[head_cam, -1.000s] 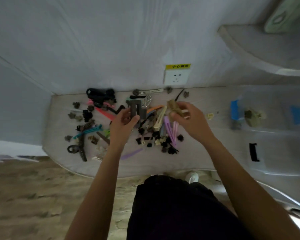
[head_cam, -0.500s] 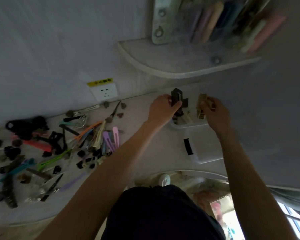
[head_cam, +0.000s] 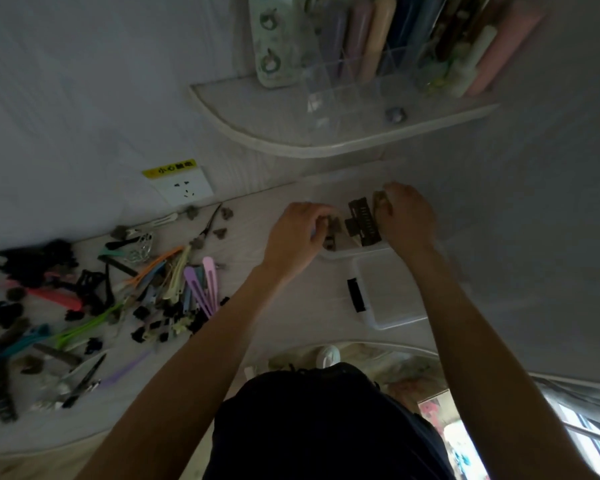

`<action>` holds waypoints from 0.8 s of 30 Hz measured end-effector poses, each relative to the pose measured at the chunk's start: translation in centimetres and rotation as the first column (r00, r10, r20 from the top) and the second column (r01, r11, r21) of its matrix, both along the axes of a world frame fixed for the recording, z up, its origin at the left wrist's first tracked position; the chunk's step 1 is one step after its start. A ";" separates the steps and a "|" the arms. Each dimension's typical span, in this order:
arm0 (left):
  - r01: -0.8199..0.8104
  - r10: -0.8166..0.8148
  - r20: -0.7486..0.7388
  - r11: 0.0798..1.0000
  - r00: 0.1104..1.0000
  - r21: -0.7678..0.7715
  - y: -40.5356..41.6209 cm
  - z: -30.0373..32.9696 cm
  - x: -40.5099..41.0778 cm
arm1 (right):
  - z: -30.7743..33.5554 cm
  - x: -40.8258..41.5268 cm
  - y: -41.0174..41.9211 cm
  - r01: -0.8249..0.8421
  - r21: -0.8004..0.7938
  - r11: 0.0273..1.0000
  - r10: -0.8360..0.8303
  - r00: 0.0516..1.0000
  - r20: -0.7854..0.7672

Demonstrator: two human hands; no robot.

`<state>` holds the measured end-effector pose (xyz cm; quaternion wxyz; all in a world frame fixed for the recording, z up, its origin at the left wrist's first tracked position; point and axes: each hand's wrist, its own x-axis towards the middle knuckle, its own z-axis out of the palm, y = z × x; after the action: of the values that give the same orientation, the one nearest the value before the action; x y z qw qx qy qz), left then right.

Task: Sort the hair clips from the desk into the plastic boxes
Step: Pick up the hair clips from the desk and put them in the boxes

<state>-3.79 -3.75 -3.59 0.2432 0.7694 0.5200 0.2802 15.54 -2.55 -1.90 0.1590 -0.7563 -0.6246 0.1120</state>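
Clips like these weigh next to nothing, but they are stiff plastic with sprung jaws and teeth, so expect them to snag on one another and to skid on the smooth desk (head_cam: 281,327). Your left hand (head_cam: 297,233) has its fingers curled round a small dark claw clip (head_cam: 331,230), held over the near edge of the far plastic box (head_cam: 343,252). Your right hand (head_cam: 407,220) pinches an olive-brown clip (head_cam: 380,199) at its upper end, over the same box. Between your two hands a larger brown toothed clip (head_cam: 362,221) lies in that box. A second clear box with a black latch (head_cam: 387,289) sits just beside it, nearer to you; what it holds cannot be made out.

Most of the work is undone: the pile of hair clips (head_cam: 118,289) lies spread over the desk well to your left. Take the claw clips by the body near the hinge, not by the teeth, which could bend or snap. Lift the long flat snap clips by one end; they are thin and likely slippery, and several overlap.
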 end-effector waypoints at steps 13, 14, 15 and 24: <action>-0.680 0.688 0.023 0.721 0.725 -0.132 -11.0 -3.2 -19.0 | -1.5 -19.6 -7.0 -0.720 -0.027 0.694 0.695 0.678 -0.238; -0.707 0.714 -0.007 0.693 0.701 -0.139 -12.2 -3.4 -21.2 | -2.0 -21.6 -7.5 -0.766 -0.047 0.641 0.737 0.631 -0.241; -0.726 0.730 -0.031 0.673 0.682 -0.139 -13.0 -3.7 -22.8 | -2.5 -22.9 -7.8 -0.794 -0.070 0.604 0.762 0.601 -0.241; -0.849 0.856 -0.117 0.465 0.504 -0.250 -14.6 -3.8 -36.2 | -5.1 -35.3 -5.8 -0.888 -0.125 0.443 0.872 0.459 -0.172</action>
<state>-39.96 -18.36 -7.42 0.1818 0.3622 0.8641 0.2985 -19.74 -8.30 -6.97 0.0279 -0.3286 -0.9046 0.2701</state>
